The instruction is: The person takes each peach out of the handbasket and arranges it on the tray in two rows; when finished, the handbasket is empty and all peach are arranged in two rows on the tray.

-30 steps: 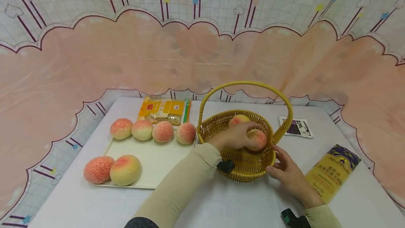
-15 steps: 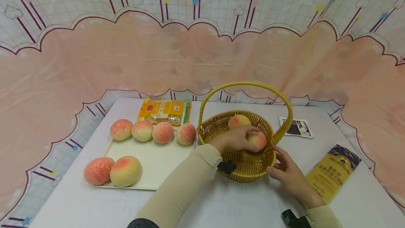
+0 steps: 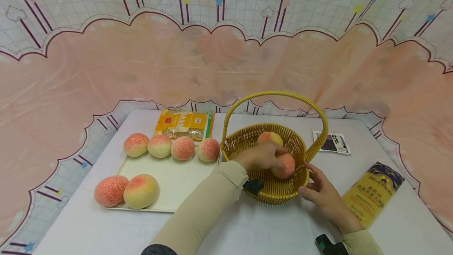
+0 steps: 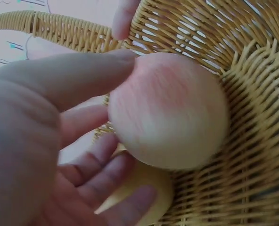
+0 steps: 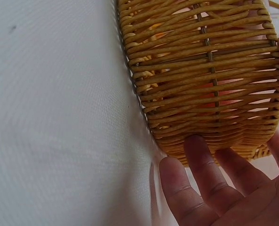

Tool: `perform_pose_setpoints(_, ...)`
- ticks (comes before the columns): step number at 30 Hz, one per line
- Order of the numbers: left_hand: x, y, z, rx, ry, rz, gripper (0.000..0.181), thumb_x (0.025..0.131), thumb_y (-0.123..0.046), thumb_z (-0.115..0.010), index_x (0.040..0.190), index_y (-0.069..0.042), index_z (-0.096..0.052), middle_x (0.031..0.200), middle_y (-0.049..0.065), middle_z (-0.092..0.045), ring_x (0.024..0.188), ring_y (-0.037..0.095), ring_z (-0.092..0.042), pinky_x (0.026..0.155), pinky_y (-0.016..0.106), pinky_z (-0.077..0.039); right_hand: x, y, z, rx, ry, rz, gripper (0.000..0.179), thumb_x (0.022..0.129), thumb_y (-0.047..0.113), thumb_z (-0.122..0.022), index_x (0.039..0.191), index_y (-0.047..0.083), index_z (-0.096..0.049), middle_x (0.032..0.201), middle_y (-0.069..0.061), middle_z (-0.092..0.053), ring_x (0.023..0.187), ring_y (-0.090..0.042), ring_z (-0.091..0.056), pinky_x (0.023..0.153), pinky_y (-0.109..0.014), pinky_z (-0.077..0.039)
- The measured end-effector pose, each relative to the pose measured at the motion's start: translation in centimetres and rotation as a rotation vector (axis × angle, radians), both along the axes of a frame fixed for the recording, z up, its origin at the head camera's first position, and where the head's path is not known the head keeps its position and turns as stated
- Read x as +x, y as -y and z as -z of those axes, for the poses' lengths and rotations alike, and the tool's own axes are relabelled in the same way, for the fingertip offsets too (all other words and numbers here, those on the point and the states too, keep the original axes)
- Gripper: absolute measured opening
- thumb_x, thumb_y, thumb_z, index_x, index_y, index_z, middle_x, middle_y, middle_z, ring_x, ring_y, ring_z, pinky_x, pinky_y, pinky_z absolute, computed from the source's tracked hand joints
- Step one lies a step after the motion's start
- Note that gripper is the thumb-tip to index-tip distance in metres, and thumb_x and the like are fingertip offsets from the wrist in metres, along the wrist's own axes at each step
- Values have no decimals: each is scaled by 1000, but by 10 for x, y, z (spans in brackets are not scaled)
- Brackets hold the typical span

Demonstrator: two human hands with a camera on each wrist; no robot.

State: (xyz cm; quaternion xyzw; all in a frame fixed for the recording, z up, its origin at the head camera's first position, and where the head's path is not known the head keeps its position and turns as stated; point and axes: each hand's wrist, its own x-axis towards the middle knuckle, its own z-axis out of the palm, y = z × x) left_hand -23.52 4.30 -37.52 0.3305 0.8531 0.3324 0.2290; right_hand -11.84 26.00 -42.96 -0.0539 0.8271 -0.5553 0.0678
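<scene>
In the head view my left hand [image 3: 262, 156] reaches into a yellow wicker basket [image 3: 231, 145] with a tall arched handle. Its thumb and index finger rest at the edge of a pink-and-cream peach [image 4: 168, 113], the other fingers spread loosely, in the left wrist view. That peach lies against the basket's right inner side. Behind it sits a second, yellower peach [image 3: 270, 138], partly covered by the hand. My right hand [image 3: 323, 196] rests its fairly straight fingers on the outside of the basket wall [image 5: 210, 94], with the thumb at the rim.
A cream tray [image 3: 170, 186] stands left of the basket, with several peaches [image 3: 140, 191] along its edges. An orange food packet [image 3: 184, 124] lies behind it. Right of the basket are a small dark-and-white sachet [image 3: 332, 142] and a gold packet [image 3: 373, 194].
The pink peach has shifted slightly toward the basket's near side, and the left hand's fingers have loosened on it. The yellow peach has moved a little right. The right hand stays put.
</scene>
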Motion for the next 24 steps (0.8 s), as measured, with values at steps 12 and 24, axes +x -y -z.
perform_pose_setpoints(12,5,1,0,-53,-9,22,55,88,-18,-76,141,-17,-58,125,-1,-63,109,11,-55,93,27,-45,0,-1,-1,-33,-2,-11,76,99,8,-63,158,4,-16,153,-39,-22,102,-12,-60,78,-27,-55)
perform_pose_setpoints(24,6,3,1,-39,-2,34,45,87,-12,-76,128,-18,-61,120,-2,-62,108,10,-54,93,26,-44,0,0,0,-46,-14,-10,76,98,6,-63,158,3,-16,152,-40,-22,102,-11,-60,78,-28,-56)
